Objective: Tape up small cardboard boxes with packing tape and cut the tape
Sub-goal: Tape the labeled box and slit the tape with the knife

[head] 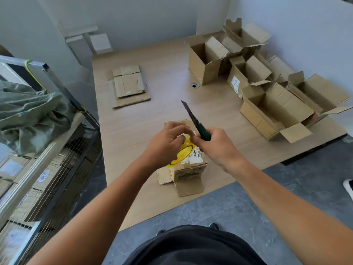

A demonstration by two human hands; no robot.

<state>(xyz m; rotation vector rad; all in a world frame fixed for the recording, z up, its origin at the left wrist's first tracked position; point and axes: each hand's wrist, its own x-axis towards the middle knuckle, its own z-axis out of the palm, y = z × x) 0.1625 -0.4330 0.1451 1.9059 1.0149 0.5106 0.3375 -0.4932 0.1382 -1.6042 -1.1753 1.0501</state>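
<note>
Containers. Five large open boxes stand grouped at the right side of the table (152, 121), flaps up or folded outward.
- Box at the rear left of the group (198, 62): holds a pack of flat cardboard (216, 47) standing on edge against its right side; the left part shows only dark interior.
- Rear box (254, 33): contents not discernible.
- Middle box (236, 81), with a white label on its side: contents hidden by its flaps.
- Nearest box (254, 115): filled with flat folded cardboard (286, 104) standing on edge.
- Far-right box (322, 90): interior appears bare cardboard.

A stack of flattened cardboard (128, 85) lies apart at the table's left rear.

Task item. The small box (189, 170) sits at the table's near edge, top closed and bearing labels, with two loose flaps sticking out low at its left and front. A roll of tape (184, 153) with a yellow core is over its top; whether it rests on the box cannot be told.

Fingers. The left hand (166, 144) has its fingers curled tight and bunched on the roll's upper rim; whether they pinch a tape end cannot be told. The right hand (217, 146) is closed round the green handle of a knife (193, 119), whose dark blade is extended, pointing up and away. The two hands' fingertips nearly meet above the roll.

A green sack (32, 113) lies on a wire rack (63, 88) at left.
</note>
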